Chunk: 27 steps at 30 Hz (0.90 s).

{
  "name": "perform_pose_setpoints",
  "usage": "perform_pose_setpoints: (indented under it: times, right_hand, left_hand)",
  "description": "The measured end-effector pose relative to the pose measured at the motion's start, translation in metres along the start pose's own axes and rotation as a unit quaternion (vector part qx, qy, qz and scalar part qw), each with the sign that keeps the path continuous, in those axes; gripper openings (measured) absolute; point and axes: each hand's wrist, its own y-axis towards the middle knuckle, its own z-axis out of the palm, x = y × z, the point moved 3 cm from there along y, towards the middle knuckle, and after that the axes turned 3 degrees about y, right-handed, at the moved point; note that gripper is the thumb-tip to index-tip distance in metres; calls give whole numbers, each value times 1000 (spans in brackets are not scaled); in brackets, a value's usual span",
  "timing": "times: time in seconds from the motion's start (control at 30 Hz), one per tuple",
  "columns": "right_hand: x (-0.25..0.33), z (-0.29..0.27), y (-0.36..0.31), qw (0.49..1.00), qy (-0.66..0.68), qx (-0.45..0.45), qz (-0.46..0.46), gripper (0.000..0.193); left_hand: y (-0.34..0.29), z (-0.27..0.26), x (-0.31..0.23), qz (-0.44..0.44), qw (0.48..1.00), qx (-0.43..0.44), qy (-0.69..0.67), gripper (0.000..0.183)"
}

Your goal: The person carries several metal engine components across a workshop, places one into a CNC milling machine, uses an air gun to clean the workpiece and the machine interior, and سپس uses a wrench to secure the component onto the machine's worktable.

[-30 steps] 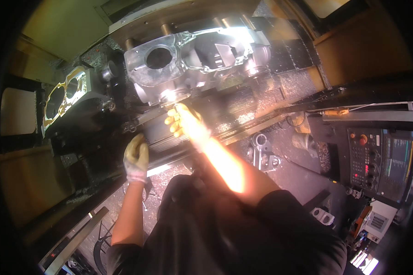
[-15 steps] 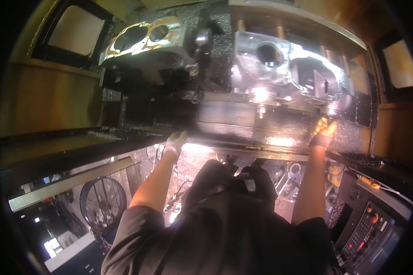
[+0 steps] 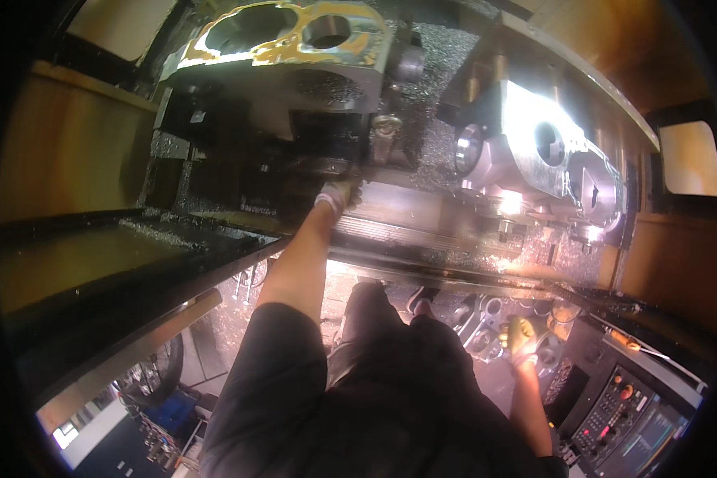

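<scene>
My left hand (image 3: 338, 195), in a pale work glove, reaches into the machine bay. It is at the lower edge of the dark fixture, beside a ribbed metal way cover (image 3: 414, 227); its fingers are partly lost in shadow. Above it sits a large machined casting (image 3: 350, 60) with two round bores and a yellowish wet top face. My right hand (image 3: 522, 338), gloved with yellow on the fingers, hangs outside the bay with its fingers curled in; I see nothing in it. A second, shiny bored casting (image 3: 526, 143) stands clamped at the right of the bay.
Metal chips (image 3: 446, 72) litter the bay. Its front sill (image 3: 454, 279) crosses before my legs. At the lower right is a control panel (image 3: 621, 414) with lit buttons; several metal parts (image 3: 482, 338) lie on the floor. A spoked wheel (image 3: 155, 370) stands lower left.
My view has shifted toward the left casting. My left hand has moved from the sill deeper into the bay. My right hand has left the right casting's lower edge and dropped outside.
</scene>
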Motion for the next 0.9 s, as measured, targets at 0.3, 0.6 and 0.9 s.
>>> perform_pose_setpoints:
  times: [0.3,0.6,0.9]
  right_hand:
    - [127,244,-115,788,-380,438,-206,57]
    - [129,240,-198,804,-18,565,-184,30]
    - [247,-15,-143,734,-638,30,-230,24]
  left_hand:
    - [-301,-23,47,50,996,10,66,21]
    - [-374,49,63,257,941,171,139,28]
    - [-346,98,-57,630,606,-90,477,39]
